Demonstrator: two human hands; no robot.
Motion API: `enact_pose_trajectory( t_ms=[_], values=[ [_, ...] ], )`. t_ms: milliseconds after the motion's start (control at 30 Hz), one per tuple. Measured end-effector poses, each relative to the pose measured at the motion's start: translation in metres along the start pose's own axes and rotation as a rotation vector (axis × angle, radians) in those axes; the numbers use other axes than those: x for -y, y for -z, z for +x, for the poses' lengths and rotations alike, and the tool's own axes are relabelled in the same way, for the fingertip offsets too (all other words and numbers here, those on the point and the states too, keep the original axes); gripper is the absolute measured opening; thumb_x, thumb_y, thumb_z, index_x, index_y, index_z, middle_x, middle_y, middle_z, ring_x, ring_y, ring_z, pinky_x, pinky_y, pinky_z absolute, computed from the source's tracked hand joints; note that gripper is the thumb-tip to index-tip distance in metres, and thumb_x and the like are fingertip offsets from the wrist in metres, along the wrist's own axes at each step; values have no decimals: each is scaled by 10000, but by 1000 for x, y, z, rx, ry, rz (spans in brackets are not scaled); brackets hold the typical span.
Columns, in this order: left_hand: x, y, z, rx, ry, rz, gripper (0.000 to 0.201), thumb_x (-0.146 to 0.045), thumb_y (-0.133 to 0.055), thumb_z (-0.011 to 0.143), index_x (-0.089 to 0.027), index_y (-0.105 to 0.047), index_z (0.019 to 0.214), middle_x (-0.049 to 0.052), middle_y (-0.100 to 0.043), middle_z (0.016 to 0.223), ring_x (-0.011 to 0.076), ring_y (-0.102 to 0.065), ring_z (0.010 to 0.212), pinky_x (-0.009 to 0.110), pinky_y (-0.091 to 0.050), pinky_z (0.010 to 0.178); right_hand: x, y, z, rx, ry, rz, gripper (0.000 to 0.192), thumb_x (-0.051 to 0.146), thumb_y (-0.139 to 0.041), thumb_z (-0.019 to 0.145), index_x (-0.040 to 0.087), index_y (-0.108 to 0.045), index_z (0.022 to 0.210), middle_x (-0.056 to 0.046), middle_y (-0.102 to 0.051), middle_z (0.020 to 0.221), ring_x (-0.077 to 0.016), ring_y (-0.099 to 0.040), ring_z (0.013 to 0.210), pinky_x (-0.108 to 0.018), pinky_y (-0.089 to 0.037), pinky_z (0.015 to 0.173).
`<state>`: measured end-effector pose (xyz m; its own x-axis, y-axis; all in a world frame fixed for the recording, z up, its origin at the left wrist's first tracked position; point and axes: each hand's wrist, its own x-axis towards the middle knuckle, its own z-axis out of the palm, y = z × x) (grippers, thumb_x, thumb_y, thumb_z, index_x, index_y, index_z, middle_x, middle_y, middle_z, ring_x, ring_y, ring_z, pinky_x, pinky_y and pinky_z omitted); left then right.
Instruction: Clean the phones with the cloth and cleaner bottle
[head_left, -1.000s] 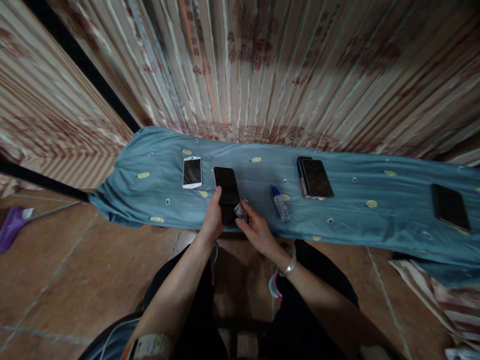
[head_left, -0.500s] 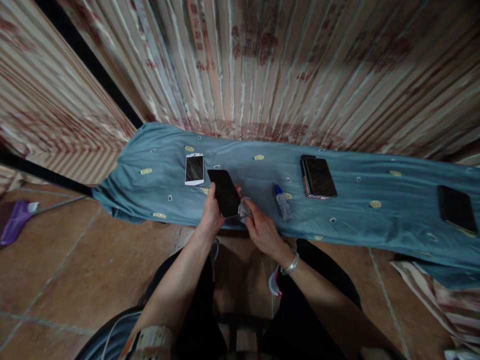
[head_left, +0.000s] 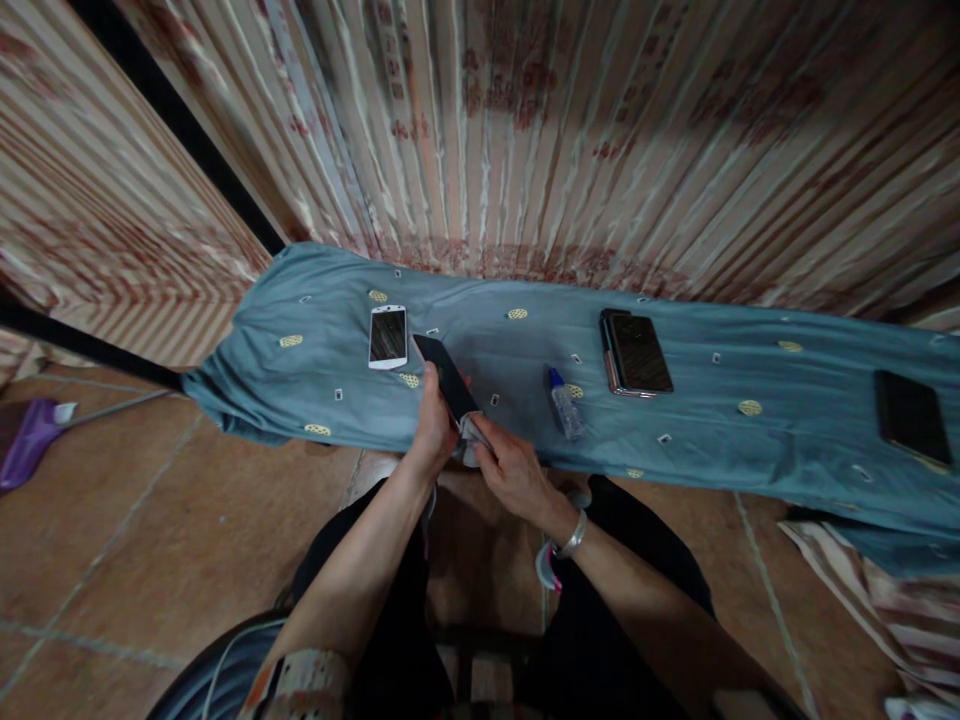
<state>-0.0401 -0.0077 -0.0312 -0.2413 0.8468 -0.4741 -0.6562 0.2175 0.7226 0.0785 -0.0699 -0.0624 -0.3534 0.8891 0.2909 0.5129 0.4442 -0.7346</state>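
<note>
My left hand (head_left: 433,425) grips a black phone (head_left: 445,374), lifted and tilted on its edge above the near side of a table under a blue-grey cloth (head_left: 705,400). My right hand (head_left: 510,470) pinches a small grey wipe (head_left: 472,435) against the phone's lower end. A white phone (head_left: 388,337) lies flat just left of the black one. A small clear spray bottle (head_left: 562,405) with a blue cap lies on the cloth to the right of my hands.
Two stacked dark phones (head_left: 636,353) lie further right, and another black phone (head_left: 912,416) sits near the right end. A striped curtain (head_left: 570,130) hangs behind the table. A purple tool (head_left: 30,440) lies on the tiled floor at left.
The black phone was lifted off the cloth and turned from flat to edge-on. My right hand with the wipe moved to its lower end.
</note>
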Motion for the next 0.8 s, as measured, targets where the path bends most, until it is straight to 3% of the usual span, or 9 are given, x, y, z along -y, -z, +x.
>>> enact_pose_trajectory(
  t_ms=[300,500,600,800],
  values=[
    [-2,-2,-1,28,17,-24,536,-695,-447,859,-200,-606,728,18,-618,607,212,-701,840,306,-556,759,6,27,6,-109,88,-68,483,208,-389,971,235,-454,1448,-96,-686,1203,-232,-653,1069,-423,-537,963],
    [-1,-2,-6,70,22,33,590,-712,-360,881,-202,-607,718,78,-681,751,263,-680,998,344,-562,816,10,17,3,-37,155,-45,406,280,-419,995,247,-549,1378,-107,-636,1298,-249,-588,1185,-469,-500,1023],
    [0,-3,-12,83,6,32,575,-699,-352,891,-206,-624,775,77,-702,871,261,-651,1083,354,-555,872,7,11,4,-65,132,-15,367,261,-422,992,269,-620,1301,-96,-659,1262,-241,-606,1159,-455,-519,997],
    [10,-4,-22,224,-11,49,515,-591,-352,944,-192,-645,804,65,-707,879,229,-638,1094,364,-516,958,3,10,12,-163,48,23,347,259,-506,952,284,-632,1275,-67,-690,1216,-218,-624,1146,-421,-506,1024]
  ],
)
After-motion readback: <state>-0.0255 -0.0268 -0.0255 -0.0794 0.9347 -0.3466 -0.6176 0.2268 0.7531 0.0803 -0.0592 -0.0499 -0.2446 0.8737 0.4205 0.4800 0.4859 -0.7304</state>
